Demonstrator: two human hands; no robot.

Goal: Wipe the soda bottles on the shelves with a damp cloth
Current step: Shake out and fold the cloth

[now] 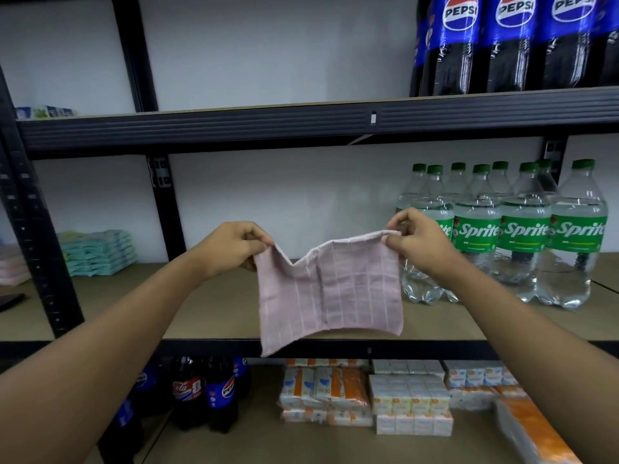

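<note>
Cloth: I hold a pink checked rag [330,296] spread before the middle shelf [214,316].
Left hand [234,247]: pinching its left corner.
Right hand [418,239]: pinching its right corner.
Bottles: clear green-capped Sprite bottles [522,236] stand far right.

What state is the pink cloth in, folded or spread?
Spread: the cloth hangs open, top corners pinched by left hand and right hand.

Both bare forearms stretched forward, left hand [234,244] and right hand [418,241] held level and apart, a top corner of the cloth [330,293] pinched by each (thumb against curled fingers)
</note>
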